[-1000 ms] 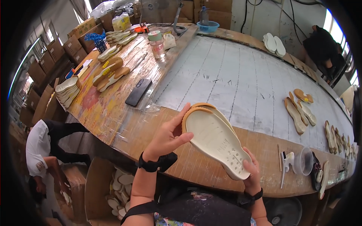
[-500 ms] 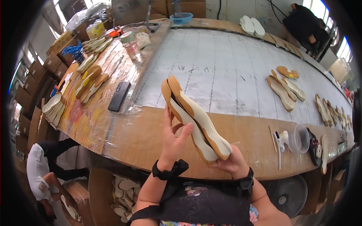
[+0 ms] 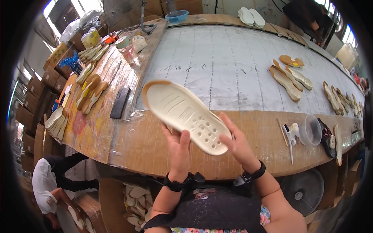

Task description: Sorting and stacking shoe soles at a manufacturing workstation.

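A cream shoe sole (image 3: 182,112) with a tan edge round its toe is held above the near edge of the table. Its hollow inner face is turned up, with grooves along the middle and small round holes at the heel. My left hand (image 3: 178,151) is closed on its near side, fingers beneath and thumb raised at the edge. At the heel, my right hand (image 3: 243,145) grips the sole's right end, slightly smeared by motion. Whether a second sole lies beneath it is hidden. Both wrists wear black bands.
More soles (image 3: 287,83) lie on the grey sheet to the right, others (image 3: 91,93) at left by a black phone (image 3: 120,103). A clear plastic tub (image 3: 310,130) and a white brush-like tool (image 3: 293,134) sit at near right. A person (image 3: 46,186) works at lower left.
The two soles held edge-up together have turned, and one sole's inner face now shows upward. My right hand has shifted up round the heel. The view has moved slightly.
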Tool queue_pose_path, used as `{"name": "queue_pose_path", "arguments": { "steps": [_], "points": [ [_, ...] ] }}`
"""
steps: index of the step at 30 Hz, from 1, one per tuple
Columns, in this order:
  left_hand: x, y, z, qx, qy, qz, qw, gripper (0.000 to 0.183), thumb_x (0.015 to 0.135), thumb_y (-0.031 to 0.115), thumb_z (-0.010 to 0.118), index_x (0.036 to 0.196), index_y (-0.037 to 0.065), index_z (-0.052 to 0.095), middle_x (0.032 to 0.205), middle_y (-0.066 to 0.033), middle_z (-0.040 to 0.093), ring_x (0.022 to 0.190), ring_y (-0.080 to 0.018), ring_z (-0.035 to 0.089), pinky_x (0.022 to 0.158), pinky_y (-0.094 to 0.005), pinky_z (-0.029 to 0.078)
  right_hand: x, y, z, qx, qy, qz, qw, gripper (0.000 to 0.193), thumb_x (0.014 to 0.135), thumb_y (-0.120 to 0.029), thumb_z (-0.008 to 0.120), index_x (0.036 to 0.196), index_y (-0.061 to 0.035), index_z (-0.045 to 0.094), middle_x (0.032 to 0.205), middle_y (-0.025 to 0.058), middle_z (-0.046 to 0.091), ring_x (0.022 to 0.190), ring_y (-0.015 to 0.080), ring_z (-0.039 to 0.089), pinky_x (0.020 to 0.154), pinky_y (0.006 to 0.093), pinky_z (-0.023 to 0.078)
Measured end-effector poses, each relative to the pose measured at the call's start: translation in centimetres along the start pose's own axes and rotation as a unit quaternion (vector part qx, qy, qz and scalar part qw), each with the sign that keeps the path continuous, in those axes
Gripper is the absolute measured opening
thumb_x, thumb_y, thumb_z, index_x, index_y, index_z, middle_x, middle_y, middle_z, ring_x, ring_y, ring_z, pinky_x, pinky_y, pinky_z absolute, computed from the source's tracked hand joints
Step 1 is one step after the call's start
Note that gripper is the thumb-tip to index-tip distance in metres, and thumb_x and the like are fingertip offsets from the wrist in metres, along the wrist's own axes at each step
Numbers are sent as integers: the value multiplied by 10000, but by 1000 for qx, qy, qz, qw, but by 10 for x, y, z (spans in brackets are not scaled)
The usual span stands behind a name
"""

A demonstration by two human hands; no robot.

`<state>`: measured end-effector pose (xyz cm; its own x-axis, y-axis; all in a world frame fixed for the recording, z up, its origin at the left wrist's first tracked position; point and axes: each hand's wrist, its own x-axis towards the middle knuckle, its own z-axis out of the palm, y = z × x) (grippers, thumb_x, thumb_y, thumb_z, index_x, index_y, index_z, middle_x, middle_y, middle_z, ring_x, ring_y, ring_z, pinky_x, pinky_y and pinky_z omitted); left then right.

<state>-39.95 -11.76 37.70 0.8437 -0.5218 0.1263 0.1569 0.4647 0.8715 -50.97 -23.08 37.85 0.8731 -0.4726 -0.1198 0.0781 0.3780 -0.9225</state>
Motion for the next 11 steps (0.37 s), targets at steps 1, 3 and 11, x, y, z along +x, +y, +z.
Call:
{"name": "queue_pose_path", "arguments": {
  "steps": [1,3,11],
  "points": [
    [2,-1,0,2,-3,0,1000,638,878,261,505,1359,66,134,1305,-128,339,1150,-225,412,937,-361,372,-1,-4,3,-189,9,-127,974,841,710,-261,706,1328,34,217,1298,194,375,1176,326,404,956,365,343],
    [5,-5,0,-136,53,-94,985,562,907,233,447,1340,46,141,1265,-134,375,1113,-218,446,902,-356,419,-9,-15,12,-267,12,-197,943,970,640,-317,749,1338,34,176,1327,210,322,1203,330,363,973,382,313],
    [2,-1,-7,-244,-59,-231,940,495,939,390,238,1322,76,246,1293,-116,381,1162,-289,410,980,-422,334,-14,-7,15,-146,-87,-125,977,1102,592,-442,755,1368,-13,100,1394,195,204,1262,343,261,1026,358,225]
  ]
}}
